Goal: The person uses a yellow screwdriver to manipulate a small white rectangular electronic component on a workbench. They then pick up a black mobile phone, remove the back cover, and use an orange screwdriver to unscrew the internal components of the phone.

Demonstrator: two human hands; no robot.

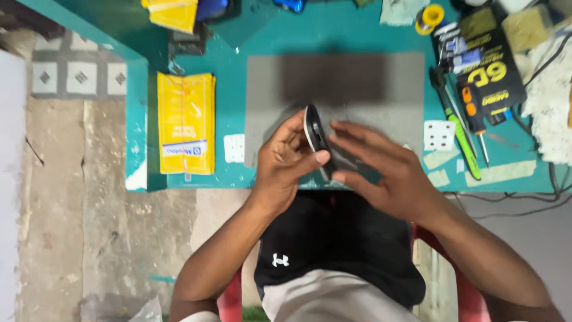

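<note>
Both hands pinch a black smartphone on edge, left hand fingers clamping it, right hand fingers steadying it above the grey mat on the teal counter.

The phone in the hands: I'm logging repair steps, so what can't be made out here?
Head view:
- phone: edge-on, faces unseen; lower part hidden by right hand.
- left hand: palm side hidden.
- grey mat: middle motion-blurred.
- yellow packets: cut off by top edge.
</note>
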